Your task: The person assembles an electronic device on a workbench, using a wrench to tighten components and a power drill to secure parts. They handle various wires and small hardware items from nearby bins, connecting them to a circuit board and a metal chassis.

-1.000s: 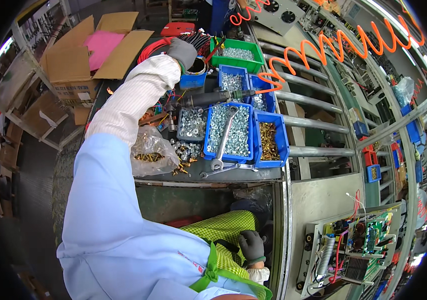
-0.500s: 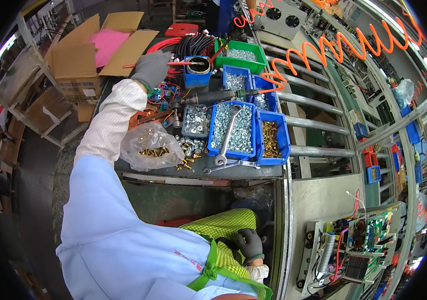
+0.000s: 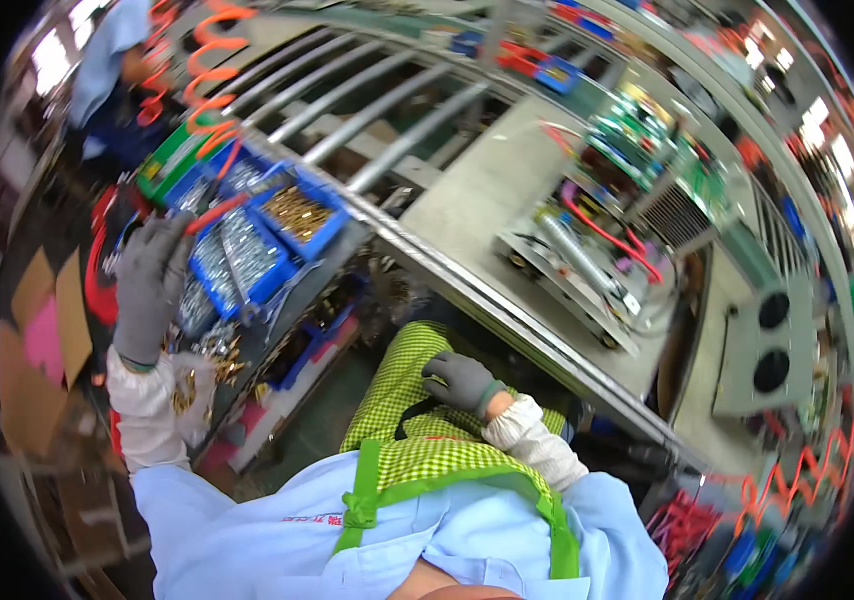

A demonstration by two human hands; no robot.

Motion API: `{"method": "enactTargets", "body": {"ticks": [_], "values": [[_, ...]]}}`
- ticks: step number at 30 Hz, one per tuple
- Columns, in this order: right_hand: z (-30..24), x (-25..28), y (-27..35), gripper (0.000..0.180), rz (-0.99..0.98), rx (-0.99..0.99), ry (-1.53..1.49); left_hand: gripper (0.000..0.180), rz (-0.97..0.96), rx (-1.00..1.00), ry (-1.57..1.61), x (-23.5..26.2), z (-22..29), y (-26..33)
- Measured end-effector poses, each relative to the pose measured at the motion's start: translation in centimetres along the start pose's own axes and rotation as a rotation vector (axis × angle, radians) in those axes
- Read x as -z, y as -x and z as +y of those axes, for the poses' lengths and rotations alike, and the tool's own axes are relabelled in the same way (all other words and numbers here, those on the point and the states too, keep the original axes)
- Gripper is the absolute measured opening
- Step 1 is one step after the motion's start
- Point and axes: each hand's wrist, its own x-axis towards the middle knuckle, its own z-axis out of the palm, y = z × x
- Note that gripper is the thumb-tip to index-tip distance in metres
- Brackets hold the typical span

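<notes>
The view has swung toward the electronics assembly (image 3: 577, 255), suggesting attention shifts there. The left hand's (image 3: 152, 280) grip encloses a red stick (image 3: 217, 213), its end over the blue bins (image 3: 325, 236). The right hand (image 3: 459, 380) rests on the checked apron (image 3: 392, 380), loosely relaxed, apparently empty.

A slim red piece (image 3: 219, 213), cable or rod I can't tell, juts rightward from the left hand (image 3: 150, 285), near the blue bins (image 3: 281, 280).
</notes>
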Motion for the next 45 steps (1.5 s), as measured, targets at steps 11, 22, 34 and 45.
{"method": "enactTargets", "body": {"ticks": [11,22,34,45], "values": [[2.1,8.1,10.6,0.011,0.83,-0.159,0.057,0.021,0.004,-0.603,0.356,-10.3,24.5,-11.0],[6.4,11.2,16.3,0.051,1.129,-0.536,0.66,0.021,0.005,-0.724,0.233,-14.9,33.5,-9.5],[7.3,10.6,15.9,0.057,1.179,-0.5,0.465,0.027,-0.089,-0.757,0.209,-15.6,33.5,-9.2],[7.9,10.2,15.9,0.057,1.19,-0.494,0.404,0.023,-0.044,-0.731,0.254,-15.1,31.8,-9.4]]}}
